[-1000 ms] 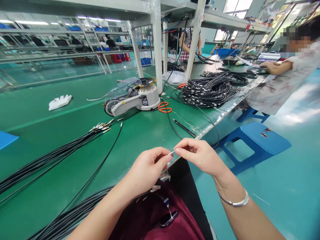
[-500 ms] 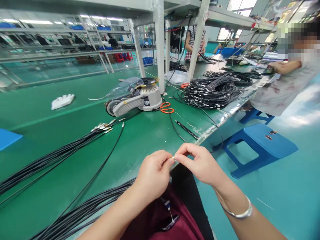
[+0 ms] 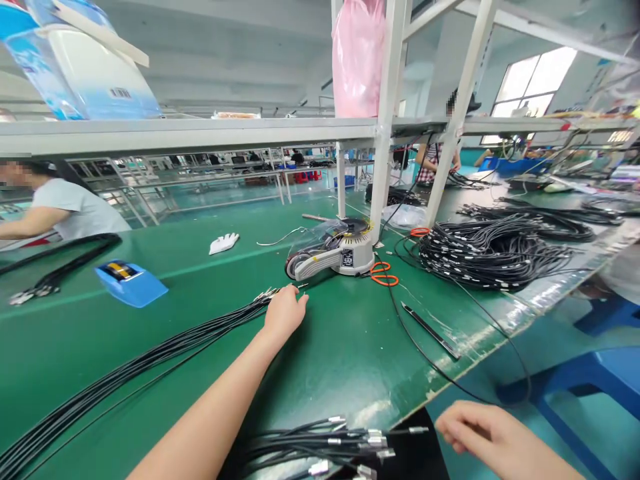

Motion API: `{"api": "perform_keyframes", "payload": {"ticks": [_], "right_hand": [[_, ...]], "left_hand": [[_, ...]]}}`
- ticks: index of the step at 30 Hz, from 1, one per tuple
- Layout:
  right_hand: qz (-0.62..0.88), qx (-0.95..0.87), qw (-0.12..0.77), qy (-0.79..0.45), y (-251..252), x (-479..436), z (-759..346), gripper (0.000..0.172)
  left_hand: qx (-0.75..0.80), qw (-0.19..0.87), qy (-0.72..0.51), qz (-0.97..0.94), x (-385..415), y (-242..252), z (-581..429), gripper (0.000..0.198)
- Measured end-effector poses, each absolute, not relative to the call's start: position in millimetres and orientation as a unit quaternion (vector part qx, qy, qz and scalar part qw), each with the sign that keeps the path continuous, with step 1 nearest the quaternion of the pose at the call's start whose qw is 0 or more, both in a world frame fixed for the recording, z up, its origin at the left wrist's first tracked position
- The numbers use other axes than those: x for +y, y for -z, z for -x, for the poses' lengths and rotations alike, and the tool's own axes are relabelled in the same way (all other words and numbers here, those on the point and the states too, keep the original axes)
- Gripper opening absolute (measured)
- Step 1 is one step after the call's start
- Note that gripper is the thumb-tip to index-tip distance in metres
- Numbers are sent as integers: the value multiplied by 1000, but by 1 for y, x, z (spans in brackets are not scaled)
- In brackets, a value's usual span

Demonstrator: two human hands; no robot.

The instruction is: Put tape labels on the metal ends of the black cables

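Note:
My left hand (image 3: 284, 312) is stretched far out over the green table (image 3: 345, 347). Its fingers lie flat and together on the metal-tipped ends of a long bundle of black cables (image 3: 150, 360) that runs off to the lower left. My right hand (image 3: 480, 433) hangs low beyond the table's front edge, fingers loosely bent, with nothing visible in it. A second bundle of black cables with silver plugs (image 3: 330, 443) lies at the table's near edge, between my two arms.
A grey tape dispenser (image 3: 340, 253) stands past my left hand, with orange scissors (image 3: 385, 275) beside it. A slim black tool (image 3: 433, 330), a heap of coiled cables (image 3: 495, 250), a blue tray (image 3: 130, 281) and a white glove (image 3: 224, 243) also lie there. Co-workers (image 3: 60, 207) work at the left and back.
My hands were pinched together on a small metal cable tip near my lap. They have parted: the left has reached forward onto the cable ends, the right has dropped. The view has tilted up.

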State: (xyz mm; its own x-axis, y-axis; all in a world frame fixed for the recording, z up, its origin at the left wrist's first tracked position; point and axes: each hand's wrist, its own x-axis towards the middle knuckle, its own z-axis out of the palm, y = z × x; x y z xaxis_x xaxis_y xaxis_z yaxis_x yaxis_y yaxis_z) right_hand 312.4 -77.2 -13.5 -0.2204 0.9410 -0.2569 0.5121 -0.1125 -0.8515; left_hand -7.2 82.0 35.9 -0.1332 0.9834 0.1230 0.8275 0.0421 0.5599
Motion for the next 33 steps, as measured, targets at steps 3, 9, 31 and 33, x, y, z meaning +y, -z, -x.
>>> {"api": "perform_keyframes", "payload": {"ticks": [3,9,31,33], "right_hand": [[611,-600,279,-435,11,-66,-326,38],[578,-560,404,-435,-27,-33,-278,34],[456,-644,445,-424,-53,11,-205,19],[452,-641,445,-434,-51,10,-202,19]], "left_hand": [[705,192,-284,-621,102,-28,6,12],[595,408,-301,-624,52,-32,-26,27],[504,512,-390,-576,-2,-53,-50,29],[517,486,-386,-590,-1,-49,-48,30]]}}
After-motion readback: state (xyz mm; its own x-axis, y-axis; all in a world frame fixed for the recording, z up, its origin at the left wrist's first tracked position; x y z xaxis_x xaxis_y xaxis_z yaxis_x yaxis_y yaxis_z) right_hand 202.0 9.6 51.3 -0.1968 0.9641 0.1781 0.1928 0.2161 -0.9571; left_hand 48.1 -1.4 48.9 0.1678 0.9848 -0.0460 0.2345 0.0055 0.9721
